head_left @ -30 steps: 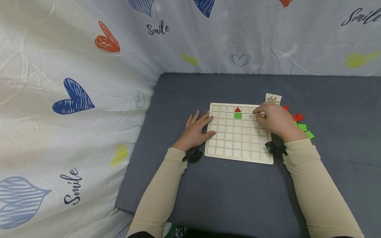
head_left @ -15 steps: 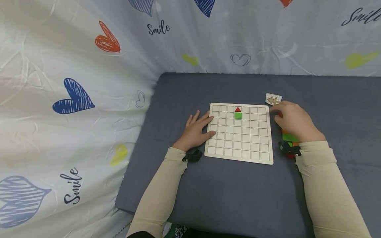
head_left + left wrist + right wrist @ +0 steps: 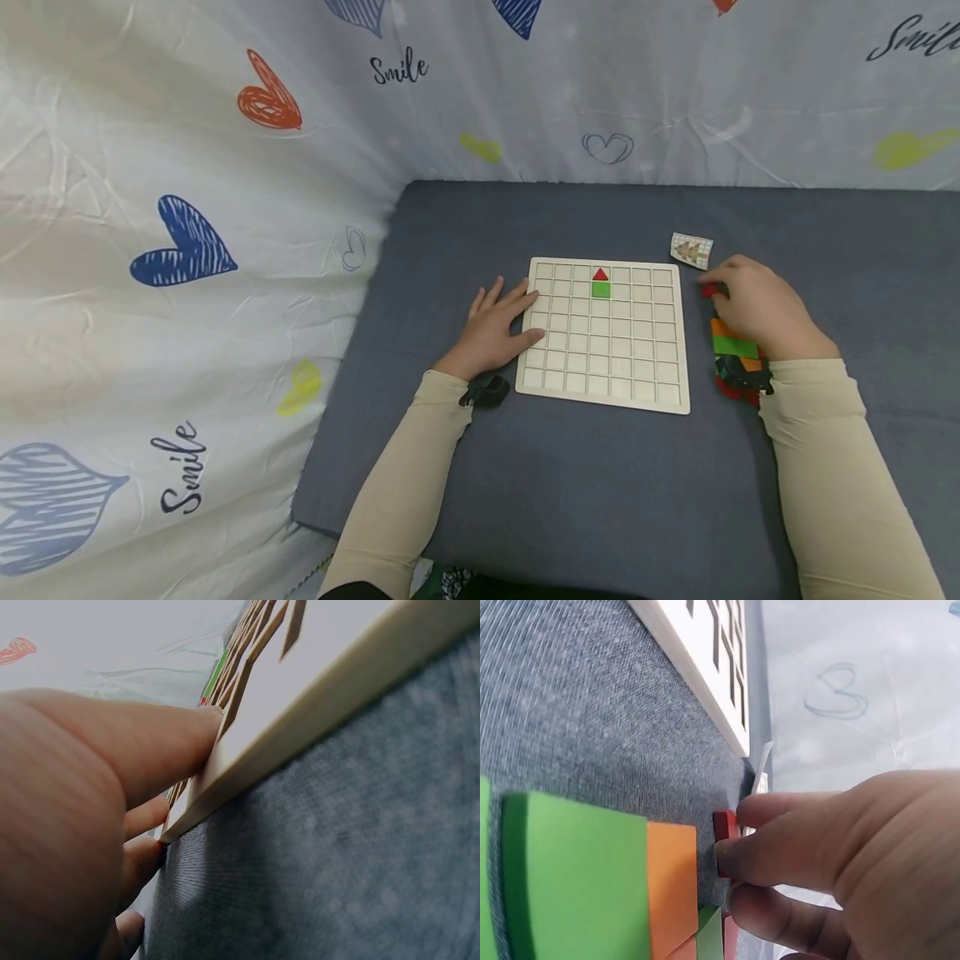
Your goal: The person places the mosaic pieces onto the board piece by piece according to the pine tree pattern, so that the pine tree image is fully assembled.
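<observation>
A pale wooden grid board (image 3: 588, 342) lies flat on the table. A red triangle (image 3: 600, 274) sits in its top row, with a green square (image 3: 601, 289) directly below. My left hand (image 3: 497, 333) rests at the board's left edge, fingers spread and relaxed; in the left wrist view the thumb lies over the rim. To the right of the board, my right hand (image 3: 765, 310) pinches a small red block (image 3: 724, 823) between thumb and index finger, low over the table. Its exact shape is partly hidden by the fingers.
Under and beside the right wrist lie several loose blocks, among them a green block (image 3: 585, 877) and an orange block (image 3: 671, 877). A small picture card (image 3: 691, 250) lies behind them, near the board's top right corner. A printed curtain (image 3: 525, 108) hangs behind the table.
My right hand has moved right, from over the board's upper right part to the loose blocks, and now has a red block between its fingers. The left hand has stayed put.
</observation>
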Tool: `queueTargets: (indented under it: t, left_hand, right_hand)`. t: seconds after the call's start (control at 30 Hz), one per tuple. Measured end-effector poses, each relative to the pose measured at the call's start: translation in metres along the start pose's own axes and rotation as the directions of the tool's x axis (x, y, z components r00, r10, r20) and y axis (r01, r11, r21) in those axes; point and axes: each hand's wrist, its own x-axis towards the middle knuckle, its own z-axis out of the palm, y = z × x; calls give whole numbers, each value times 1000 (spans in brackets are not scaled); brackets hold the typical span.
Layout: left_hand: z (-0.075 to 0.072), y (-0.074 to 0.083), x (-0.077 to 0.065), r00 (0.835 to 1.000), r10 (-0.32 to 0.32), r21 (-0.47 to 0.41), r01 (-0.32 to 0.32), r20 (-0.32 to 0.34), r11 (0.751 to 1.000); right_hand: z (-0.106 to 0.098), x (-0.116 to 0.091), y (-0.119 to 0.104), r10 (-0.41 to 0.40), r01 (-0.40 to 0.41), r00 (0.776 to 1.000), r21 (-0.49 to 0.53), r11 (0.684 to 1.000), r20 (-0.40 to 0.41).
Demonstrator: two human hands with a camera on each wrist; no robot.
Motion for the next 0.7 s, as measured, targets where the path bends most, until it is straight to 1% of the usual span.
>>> queueTargets:
  t: [0.13,0.23,0.5,0.7]
  left_hand:
    - [-1,0,0,1000,-1,2,1,2,1000]
    - [-1,0,0,1000,-2,6,2,2,1000]
    - [-1,0,1,1000,3,1,-3,3,1000]
    - [-2,0,0,1000,5,0,-5,6,1000]
  right_hand:
    - [0,0,0,6,-6,1000,-15,1000,15]
    - [-1,1,0,4,-4,1000,-6,1000,21]
    - [-1,2,4,-14,14,1000,12,1000,-3]
    - [0,1,5,-11,11,1000,-3,1000,3]
